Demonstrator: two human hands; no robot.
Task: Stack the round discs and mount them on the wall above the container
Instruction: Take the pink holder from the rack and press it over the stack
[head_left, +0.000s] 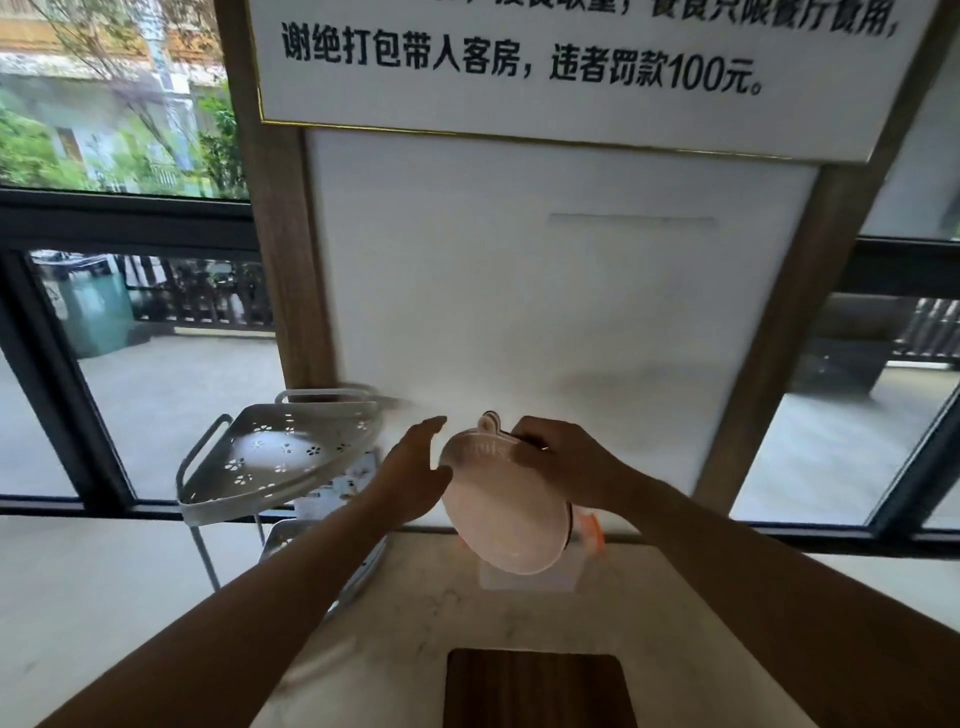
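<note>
A stack of pale pink round discs (501, 512) with a small loop tab at the top is held tilted in front of the white wall panel (545, 291). My right hand (563, 460) grips the stack's upper right edge. My left hand (415, 470) is flat with fingers apart, touching the stack's left edge. Below and behind the discs stands a clear container (530, 577) on the marble counter (395, 644), partly hidden by the stack. An orange piece (592, 530) shows at its right.
A grey perforated corner rack (270, 457) on thin legs stands at the left of the counter. A dark wooden board (535, 691) lies at the counter's near edge. A sign with black text (545, 62) hangs above the panel. Windows flank the wooden posts.
</note>
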